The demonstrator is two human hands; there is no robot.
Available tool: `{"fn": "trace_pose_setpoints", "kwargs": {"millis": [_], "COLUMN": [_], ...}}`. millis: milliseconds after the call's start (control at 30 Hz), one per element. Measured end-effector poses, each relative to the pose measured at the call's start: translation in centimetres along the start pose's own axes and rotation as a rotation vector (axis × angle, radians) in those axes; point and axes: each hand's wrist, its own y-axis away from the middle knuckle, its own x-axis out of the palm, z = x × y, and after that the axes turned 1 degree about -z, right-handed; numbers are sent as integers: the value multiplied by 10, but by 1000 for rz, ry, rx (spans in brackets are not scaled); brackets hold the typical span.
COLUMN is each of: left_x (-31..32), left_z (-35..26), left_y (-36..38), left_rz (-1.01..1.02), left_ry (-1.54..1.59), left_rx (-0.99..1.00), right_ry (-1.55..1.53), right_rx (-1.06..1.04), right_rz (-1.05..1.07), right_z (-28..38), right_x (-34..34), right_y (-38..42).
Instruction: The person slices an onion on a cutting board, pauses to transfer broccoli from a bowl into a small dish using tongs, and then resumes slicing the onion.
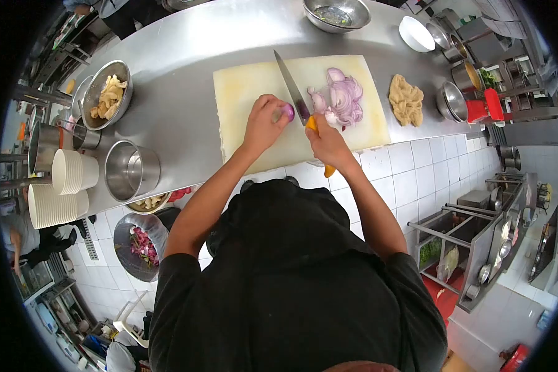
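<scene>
On a pale cutting board (245,80), my left hand (266,123) has its fingers curled round a piece of purple onion (287,112). My right hand (328,144) grips the orange handle of a knife (292,87), its blade pointing away from me across the board. The blade lies just right of the onion piece. Sliced onion (345,98) is heaped on the right part of the board, beyond the knife.
A crumpled tan cloth (406,100) lies right of the board. Left are a bowl of ginger-like pieces (110,96), an empty metal pot (132,170) and stacked white tubs (74,172). A metal bowl (336,13) stands at the back. Other people are partly visible at left.
</scene>
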Motion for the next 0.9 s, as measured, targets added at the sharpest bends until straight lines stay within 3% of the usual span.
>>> {"fn": "trace_pose_setpoints", "kwargs": {"millis": [233,367,567,600,700,833,900], "left_x": [9,8,5,5,10,9,7], "left_z": [10,7,10,10,12,14,11], "left_y": [0,1,-1,2,1,0,2], "left_rz": [-4,16,3,-7,-49,-62,-57], "left_ry": [-14,34,-27,-26,20,46,38], "left_rx": [53,-21,53,62,33,28,-2], "right_ry": [151,214,138,27,5,133,52], "right_rx": [-3,84,-81,75,158,-25,98], "right_rz": [20,87,-4,102,156,15,117], "right_z": [23,40,2,25,53,12,26], "right_x": [-8,-13,13,-4,-20,24,4], "right_y": [11,18,-16,-12,2,-19,-14]}}
